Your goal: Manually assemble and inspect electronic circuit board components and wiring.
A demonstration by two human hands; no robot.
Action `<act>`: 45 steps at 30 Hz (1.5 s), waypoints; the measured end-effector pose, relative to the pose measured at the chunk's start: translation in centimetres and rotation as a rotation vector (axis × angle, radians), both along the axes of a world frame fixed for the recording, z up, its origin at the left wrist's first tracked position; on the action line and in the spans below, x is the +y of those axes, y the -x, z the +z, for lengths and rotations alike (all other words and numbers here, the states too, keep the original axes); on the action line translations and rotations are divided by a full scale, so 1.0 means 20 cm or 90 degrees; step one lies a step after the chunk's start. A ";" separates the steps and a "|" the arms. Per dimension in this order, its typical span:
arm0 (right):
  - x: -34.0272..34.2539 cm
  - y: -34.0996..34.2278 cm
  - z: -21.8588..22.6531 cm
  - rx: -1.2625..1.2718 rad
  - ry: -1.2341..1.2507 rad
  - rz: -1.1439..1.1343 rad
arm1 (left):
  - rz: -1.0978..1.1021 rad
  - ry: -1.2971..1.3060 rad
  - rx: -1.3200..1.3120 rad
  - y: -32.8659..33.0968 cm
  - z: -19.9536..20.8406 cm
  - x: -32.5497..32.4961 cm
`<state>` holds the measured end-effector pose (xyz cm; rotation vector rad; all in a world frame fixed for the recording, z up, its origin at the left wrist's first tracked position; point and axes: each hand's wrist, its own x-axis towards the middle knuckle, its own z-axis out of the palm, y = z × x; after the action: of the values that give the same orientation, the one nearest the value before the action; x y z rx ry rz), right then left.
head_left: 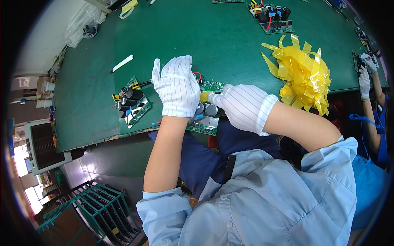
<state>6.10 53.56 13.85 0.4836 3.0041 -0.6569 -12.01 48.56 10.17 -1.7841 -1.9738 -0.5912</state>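
Note:
At the table's near edge a green circuit board point(208, 128) with round black capacitors lies partly under my hands. My left hand point(177, 87), in a white striped glove, is closed over the board's left side; its fingertips, and whatever they grip, are hidden. A dark cable or tool point(143, 84) sticks out from it to the left. Gloved the same way, my right hand point(244, 105) reaches in from the right, fingers pinched at a small yellow piece point(204, 96) on the board. Whether this is tape or a board part I cannot tell.
A second circuit board point(133, 102) lies left, below a white-handled tool point(122, 64). Yellow tape strips point(301, 74) are heaped to the right. Another board point(271, 18) and a tape roll point(127, 11) lie farther back. A co-worker's gloved hands point(365, 80) work at far right.

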 end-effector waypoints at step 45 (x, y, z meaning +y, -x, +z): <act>0.04 -0.80 0.13 0.068 -0.243 -0.555 | 0.001 -0.155 -0.667 0.16 -0.25 -0.43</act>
<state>22.04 54.42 16.36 1.8649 2.9010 -0.0849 -15.12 40.05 5.19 -1.4101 -2.3118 -1.9646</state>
